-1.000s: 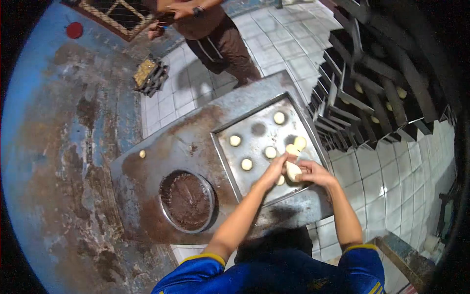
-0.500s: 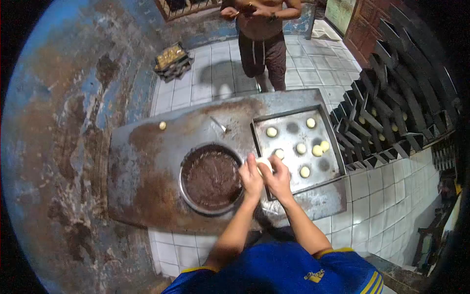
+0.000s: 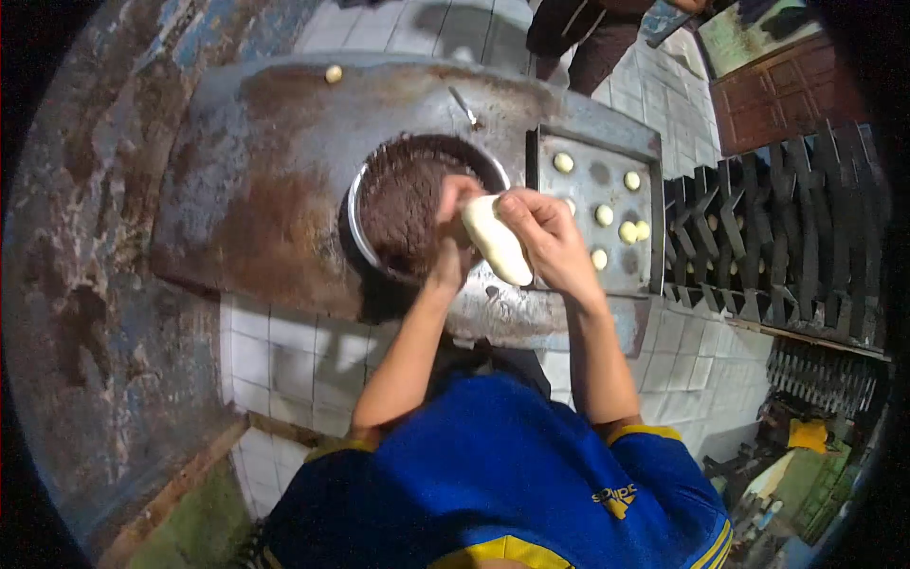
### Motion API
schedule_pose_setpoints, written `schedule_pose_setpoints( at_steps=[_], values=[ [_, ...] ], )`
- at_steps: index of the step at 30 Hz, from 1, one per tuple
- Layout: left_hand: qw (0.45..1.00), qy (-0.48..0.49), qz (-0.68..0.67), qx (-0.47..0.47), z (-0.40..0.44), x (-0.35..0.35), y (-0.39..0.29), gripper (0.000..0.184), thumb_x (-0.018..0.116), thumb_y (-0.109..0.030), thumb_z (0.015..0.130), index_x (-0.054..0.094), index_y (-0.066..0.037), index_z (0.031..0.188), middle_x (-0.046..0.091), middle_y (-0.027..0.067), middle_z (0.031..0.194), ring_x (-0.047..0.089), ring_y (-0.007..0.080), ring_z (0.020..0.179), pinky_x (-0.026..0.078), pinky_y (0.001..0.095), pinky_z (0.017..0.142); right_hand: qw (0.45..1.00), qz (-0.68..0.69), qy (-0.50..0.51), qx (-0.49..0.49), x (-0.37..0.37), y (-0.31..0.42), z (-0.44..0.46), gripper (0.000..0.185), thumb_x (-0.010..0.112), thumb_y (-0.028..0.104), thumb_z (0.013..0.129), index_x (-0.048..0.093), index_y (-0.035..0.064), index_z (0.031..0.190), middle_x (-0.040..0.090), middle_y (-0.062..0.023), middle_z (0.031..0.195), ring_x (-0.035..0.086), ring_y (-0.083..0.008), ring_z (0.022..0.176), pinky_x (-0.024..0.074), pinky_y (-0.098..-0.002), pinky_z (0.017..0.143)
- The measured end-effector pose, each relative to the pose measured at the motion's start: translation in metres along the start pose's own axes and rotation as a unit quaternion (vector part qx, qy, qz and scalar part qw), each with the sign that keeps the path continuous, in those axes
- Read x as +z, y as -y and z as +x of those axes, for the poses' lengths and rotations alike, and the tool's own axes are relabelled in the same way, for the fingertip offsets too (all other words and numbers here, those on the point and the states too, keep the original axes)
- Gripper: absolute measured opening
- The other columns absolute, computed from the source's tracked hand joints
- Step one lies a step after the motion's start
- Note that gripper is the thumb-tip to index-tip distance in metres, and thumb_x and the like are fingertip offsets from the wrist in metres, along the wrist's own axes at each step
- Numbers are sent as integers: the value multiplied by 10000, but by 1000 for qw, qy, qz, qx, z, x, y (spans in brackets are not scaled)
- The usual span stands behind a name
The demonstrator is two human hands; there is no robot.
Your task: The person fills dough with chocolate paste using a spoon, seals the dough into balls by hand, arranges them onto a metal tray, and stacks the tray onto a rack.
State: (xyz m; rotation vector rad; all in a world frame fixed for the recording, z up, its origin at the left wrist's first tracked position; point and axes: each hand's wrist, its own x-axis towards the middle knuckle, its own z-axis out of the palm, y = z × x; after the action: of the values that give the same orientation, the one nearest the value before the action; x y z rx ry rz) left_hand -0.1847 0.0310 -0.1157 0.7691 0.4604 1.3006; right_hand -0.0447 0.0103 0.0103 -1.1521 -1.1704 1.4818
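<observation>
A pale, stretched piece of dough [image 3: 498, 242] hangs in front of me, its lower end drooping toward my body. My right hand [image 3: 555, 242] pinches its upper right side between thumb and fingers. Close against the dough's left side is my left hand [image 3: 451, 232], over the edge of a metal bowl; its fingers are smeared by motion, so their grip cannot be made out. Dark brown, crumbly filling [image 3: 403, 204] fills the bowl [image 3: 354, 213]. To the right, a square metal tray [image 3: 595, 140] bears several round dough balls [image 3: 604, 215], partly covered by my right hand.
One dough ball [image 3: 334, 73] and a small metal utensil [image 3: 464, 106] lie on the worn metal table [image 3: 256, 171]. Stacked dark trays [image 3: 773, 228] stand at the right. Beyond the table stands another person [image 3: 578, 38], only partly in view. A stained wall [image 3: 85, 237] is at the left.
My view has tipped downward, so the table sits higher in it. The dough, mostly hidden between my hands before, now shows as a long drooping piece, and my hands are farther apart.
</observation>
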Motion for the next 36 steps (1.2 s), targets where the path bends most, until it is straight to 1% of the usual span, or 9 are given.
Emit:
schedule_pose_setpoints(
  at_steps=[4,9,11,14,24,26,29,32,36],
  values=[
    [954,53,281,93,-48,-22,23,722,932,-159,757,582,-31,1375,677,101,1295,675,232,1181,570,417,1040,928,-363,-58,-52,6,-17,-11,405,578,360,1090,748,-5,1139,734,-253,979,720,-426,912,550,-445,826],
    [914,26,402,-36,-70,-55,-14,514,852,-62,778,661,16,1248,748,139,1140,718,246,1073,573,385,951,891,-384,-52,234,-60,-185,-34,643,592,575,1037,764,-30,1167,753,-293,941,753,-411,950,563,-477,853],
    [880,-8,467,-90,-83,-81,-26,476,852,-78,775,689,27,1209,757,148,1128,725,246,1065,575,389,945,795,-583,8,170,-78,-283,-76,369,681,338,1008,766,-21,990,757,-265,943,777,-382,908,598,-533,829],
    [782,-18,607,-140,-104,-115,-60,485,871,-118,768,717,22,1206,762,195,1170,742,290,1069,583,400,934,709,-671,-21,215,-85,-361,-113,285,619,109,965,664,-4,1223,695,-239,1214,745,-438,992,610,-537,843],
    [752,-216,609,-128,-185,-233,-70,330,800,-101,868,725,-37,1183,769,146,1124,739,289,1057,566,408,934,899,-435,50,-13,-8,-224,-56,282,634,5,947,557,18,1219,629,-244,1084,641,-491,1022,517,-566,846],
    [735,-250,612,-151,-185,-237,-66,383,773,-141,922,699,-64,1290,742,149,1259,701,309,1188,538,411,1032,886,-461,54,10,12,-217,-23,306,598,-37,929,578,19,1229,627,-245,1116,637,-481,1043,524,-562,867],
    [777,-209,587,-87,-156,-199,-76,223,774,-43,862,743,-6,1080,791,156,1046,773,277,963,589,404,853,854,-517,52,-28,26,-237,9,327,574,-18,912,591,28,1235,616,-248,1131,642,-466,1057,538,-541,893],
    [689,-152,708,-19,-151,-195,-74,221,753,-57,885,736,-2,1098,789,162,1058,769,282,989,585,400,864,817,-573,66,-27,33,-263,26,326,531,41,946,613,61,1261,595,-182,1172,640,-407,1126,561,-486,934],
    [775,-200,586,-130,-129,-164,-89,236,739,-59,888,725,14,1111,787,171,1066,766,290,994,584,400,862,798,-596,86,-23,38,-279,27,321,522,55,950,653,67,1244,619,-187,1188,666,-409,1079,579,-482,918]
  ],
)
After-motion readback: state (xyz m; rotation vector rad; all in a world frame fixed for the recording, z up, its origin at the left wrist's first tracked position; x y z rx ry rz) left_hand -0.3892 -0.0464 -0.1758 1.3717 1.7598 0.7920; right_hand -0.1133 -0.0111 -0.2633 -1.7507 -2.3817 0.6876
